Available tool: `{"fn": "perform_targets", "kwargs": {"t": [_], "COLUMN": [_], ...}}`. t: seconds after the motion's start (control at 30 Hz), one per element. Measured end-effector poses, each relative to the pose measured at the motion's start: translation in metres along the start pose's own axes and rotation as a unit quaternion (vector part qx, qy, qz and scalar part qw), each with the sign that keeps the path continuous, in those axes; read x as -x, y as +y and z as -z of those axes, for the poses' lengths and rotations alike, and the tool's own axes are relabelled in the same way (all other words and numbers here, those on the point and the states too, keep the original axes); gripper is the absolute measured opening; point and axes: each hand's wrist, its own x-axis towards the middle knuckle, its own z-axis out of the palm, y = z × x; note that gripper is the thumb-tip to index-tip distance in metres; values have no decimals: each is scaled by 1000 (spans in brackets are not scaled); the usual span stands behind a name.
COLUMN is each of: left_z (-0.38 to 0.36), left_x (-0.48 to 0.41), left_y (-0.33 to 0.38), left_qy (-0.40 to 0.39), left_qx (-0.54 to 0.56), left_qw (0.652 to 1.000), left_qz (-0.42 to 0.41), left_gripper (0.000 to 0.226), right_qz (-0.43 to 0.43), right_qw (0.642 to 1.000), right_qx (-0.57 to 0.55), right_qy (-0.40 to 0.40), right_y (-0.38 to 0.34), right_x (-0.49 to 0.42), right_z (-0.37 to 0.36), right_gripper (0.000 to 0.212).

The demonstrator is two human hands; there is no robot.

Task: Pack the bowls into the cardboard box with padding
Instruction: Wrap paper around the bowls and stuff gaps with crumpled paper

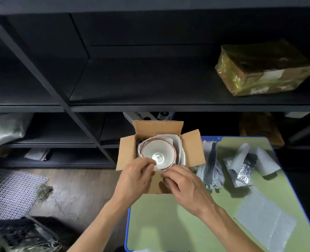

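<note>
Bowl [158, 155] seated upright in cardboard box [127, 151], white padding sheet [180, 148] around it. Left hand [135, 176], right hand [186, 186] at near rim, fingers pinched narrow; held item indiscernible. Tuck padding evenly between bowl and walls; avoid pressing rim. Spare foam wrap [241, 168] lying near on green table [168, 224].

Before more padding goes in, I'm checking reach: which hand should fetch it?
Right hand, probably: the loose padding lies on its side of the cardboard box; the left hand would cross over.
</note>
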Motion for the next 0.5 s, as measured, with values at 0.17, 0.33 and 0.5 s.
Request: {"fn": "perform_targets", "kwargs": {"t": [0.17,0.33,0.5], "left_z": [-34,-79,-128], "left_x": [5,10,11], "left_y": [39,69,90], "left_qy": [-63,-103,-156], "left_qx": [10,0,-13], "left_qw": [997,989,979], "left_qz": [-52,-110,-130], "left_gripper": [15,14,20], "right_qz": [-33,-123,-221], "right_qw": [999,991,974], "right_qx": [15,51,52], "right_qy": [-28,-26,-6], "right_y": [27,77,129], "right_x": [22,56,91], "right_z": [21,41,59], "right_gripper": [16,26,13]}}
